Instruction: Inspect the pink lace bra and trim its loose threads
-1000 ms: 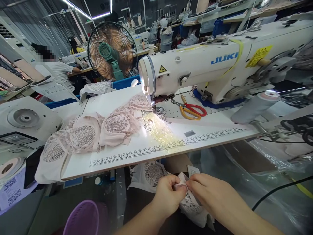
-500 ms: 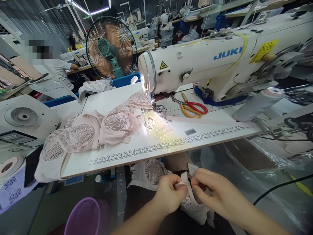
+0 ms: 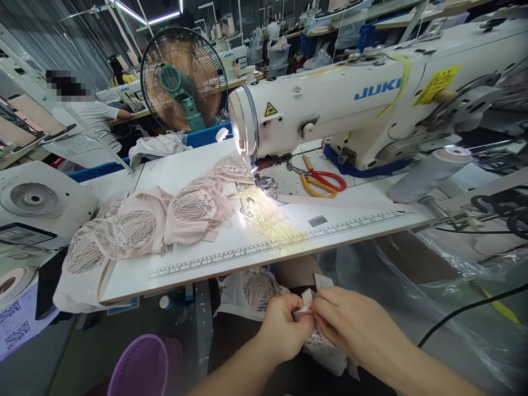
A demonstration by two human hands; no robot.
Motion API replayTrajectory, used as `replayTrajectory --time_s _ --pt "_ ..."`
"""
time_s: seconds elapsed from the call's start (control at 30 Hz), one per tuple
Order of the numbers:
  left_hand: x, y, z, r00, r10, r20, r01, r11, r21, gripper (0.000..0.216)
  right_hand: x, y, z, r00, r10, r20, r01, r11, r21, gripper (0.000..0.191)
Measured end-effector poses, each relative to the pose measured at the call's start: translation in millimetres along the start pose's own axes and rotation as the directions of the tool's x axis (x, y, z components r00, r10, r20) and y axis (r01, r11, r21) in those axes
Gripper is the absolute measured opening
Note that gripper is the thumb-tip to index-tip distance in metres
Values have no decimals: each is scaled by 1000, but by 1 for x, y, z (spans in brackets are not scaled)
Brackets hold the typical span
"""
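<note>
Left hand (image 3: 284, 330) and right hand (image 3: 350, 324) both pinching a lace piece (image 3: 325, 349) (pale pink) below the bench's (image 3: 198, 269) near edge, scissors (image 3: 322, 181) near its far edge.

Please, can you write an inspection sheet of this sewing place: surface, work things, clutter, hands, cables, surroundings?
Surface: white table with a printed ruler along its front edge; lamp glare near the needle.
Work things: small pale lace piece held below the table edge, over the lap; more lace fabric under the table.
Clutter: row of pink lace cups on the table's left; scissors with red and yellow handles beside the sewing machine; purple basket on the floor.
Hands: left hand and right hand both pinch the lace piece.
Cables: black cable crossing clear plastic sheet at right.
Surroundings: fan behind the table; a person seated at far left.
</note>
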State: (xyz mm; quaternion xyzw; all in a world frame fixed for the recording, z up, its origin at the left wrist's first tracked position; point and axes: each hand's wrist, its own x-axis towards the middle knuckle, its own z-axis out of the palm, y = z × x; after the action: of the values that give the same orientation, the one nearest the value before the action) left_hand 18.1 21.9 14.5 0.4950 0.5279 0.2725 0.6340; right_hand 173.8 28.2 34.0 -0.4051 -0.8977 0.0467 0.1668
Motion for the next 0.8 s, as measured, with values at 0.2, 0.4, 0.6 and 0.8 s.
replayTrajectory --time_s 0.2,0.4,0.6,0.8 --pt "1 1 0 1000 -23 13 24 998 -66 15 1 2 1 985 158 72 -170 961 218 15" --pt "1 7 0 998 -53 20 54 997 -61 12 1 8 -10 887 313 340 -461 647 607 5" --pt "1 10 2 998 -57 37 58 997 -47 12 -1 14 -12 810 328 485 -580 338 741 5" --pt "1 8 1 984 -92 154 133 952 -276 26 -13 17 -1 938 321 131 -323 671 667 13"
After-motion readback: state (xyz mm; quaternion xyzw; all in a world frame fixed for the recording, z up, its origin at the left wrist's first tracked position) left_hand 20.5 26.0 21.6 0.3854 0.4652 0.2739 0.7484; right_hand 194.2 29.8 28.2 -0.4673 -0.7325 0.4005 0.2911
